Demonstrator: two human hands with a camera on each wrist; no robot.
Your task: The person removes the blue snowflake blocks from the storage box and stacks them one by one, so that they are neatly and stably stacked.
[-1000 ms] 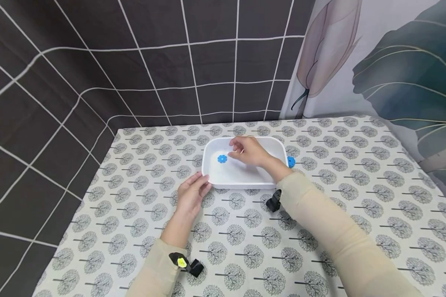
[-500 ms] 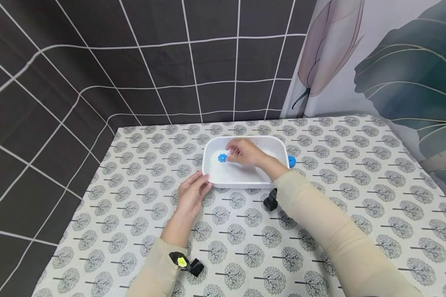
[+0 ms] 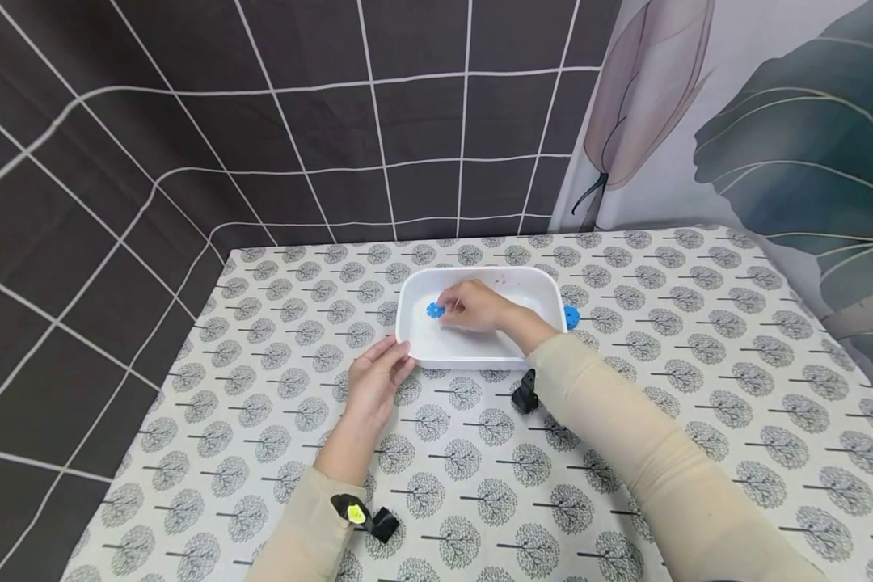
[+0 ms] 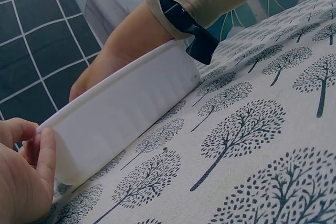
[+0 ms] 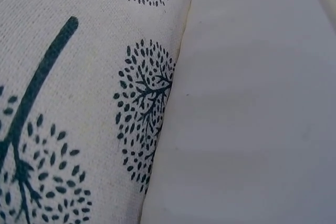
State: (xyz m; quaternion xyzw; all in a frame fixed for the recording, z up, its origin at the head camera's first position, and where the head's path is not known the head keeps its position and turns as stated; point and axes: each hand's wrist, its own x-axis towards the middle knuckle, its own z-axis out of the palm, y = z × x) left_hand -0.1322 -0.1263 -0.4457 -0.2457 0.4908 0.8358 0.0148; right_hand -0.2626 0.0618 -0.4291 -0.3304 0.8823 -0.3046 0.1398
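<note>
A white plastic basin (image 3: 451, 349) with rounded corners sits on the cloth-covered table. At its near left corner my left hand (image 3: 377, 378) pinches the rim; in the left wrist view the thumb (image 4: 47, 156) lies along the outer wall and the fingers go over the edge. A small blue flower-shaped disc (image 3: 432, 310) lies on the basin floor, towards the left. Inside the basin is my right hand (image 3: 476, 307), fingers bent, fingertips over the disc's right edge; whether they grip it cannot be told. The right wrist view has only cloth and the basin's outer wall.
Another blue piece (image 3: 571, 316) shows just outside the basin's right end, partly hidden behind it. Tree-print cloth (image 3: 480, 485) covers the table. A dark gridded curtain (image 3: 320, 129) hangs behind and to the left, a patterned one (image 3: 655, 162) at right.
My right hand has moved a little left and down inside the basin, and its fingertips have come to the blue disc. The left hand and the basin have stayed put.
</note>
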